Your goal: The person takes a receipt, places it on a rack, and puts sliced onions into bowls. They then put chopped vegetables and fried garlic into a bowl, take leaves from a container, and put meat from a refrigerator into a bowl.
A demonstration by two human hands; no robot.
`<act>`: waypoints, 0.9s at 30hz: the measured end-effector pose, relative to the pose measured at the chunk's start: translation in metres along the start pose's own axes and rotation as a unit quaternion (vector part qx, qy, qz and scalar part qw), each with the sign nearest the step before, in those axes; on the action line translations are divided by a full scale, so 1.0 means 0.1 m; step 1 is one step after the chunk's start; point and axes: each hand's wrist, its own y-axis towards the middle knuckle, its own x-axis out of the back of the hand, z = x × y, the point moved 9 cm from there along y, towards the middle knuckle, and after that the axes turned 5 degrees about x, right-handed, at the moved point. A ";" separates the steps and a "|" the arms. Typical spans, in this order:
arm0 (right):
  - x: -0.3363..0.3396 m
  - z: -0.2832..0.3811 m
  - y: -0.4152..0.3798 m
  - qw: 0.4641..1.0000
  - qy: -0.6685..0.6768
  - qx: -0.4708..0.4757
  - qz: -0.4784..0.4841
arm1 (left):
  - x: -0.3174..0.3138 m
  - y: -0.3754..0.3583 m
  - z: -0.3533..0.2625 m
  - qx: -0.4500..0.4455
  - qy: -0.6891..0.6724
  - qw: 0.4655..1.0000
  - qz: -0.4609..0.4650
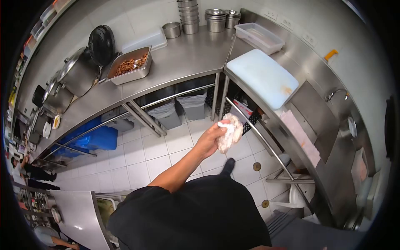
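Note:
My left hand (210,139) reaches out in front of my body, above the tiled floor and near the right counter's edge. Its fingers are closed on a crumpled, whitish cloth (230,132) with brownish stains, which hangs down beside the fingers. A light blue cutting board (263,77) with a brownish smear lies on the counter just beyond the cloth. Along the counter edge a pale pink cloth (301,137) is spread out. Only a sliver of skin shows at the bottom edge on my right side; my right hand itself is not visible.
A steel pan of chopped brown food (129,79) stands on the left counter (183,62), near large pots (79,73). Stacked steel containers (216,21) and a plastic tub (259,37) line the back. Grey bins (164,114) stand below. A sink tap (336,95) is at right.

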 end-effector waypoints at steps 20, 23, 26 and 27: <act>-0.09 9.22 -2.63 0.324 0.588 0.686 0.281 | 1.41 0.31 -1.78 -0.163 0.275 0.866 -0.384; -0.02 9.69 -3.00 0.277 0.563 0.731 0.268 | 1.65 0.26 -2.06 -0.174 0.300 0.848 -0.401; 0.00 10.12 -3.05 0.226 0.565 0.722 0.330 | 1.71 0.29 -2.53 -0.154 0.468 0.777 -0.392; 0.01 10.27 -3.05 0.211 0.558 0.721 0.353 | 1.65 0.33 -2.72 -0.146 0.543 0.734 -0.381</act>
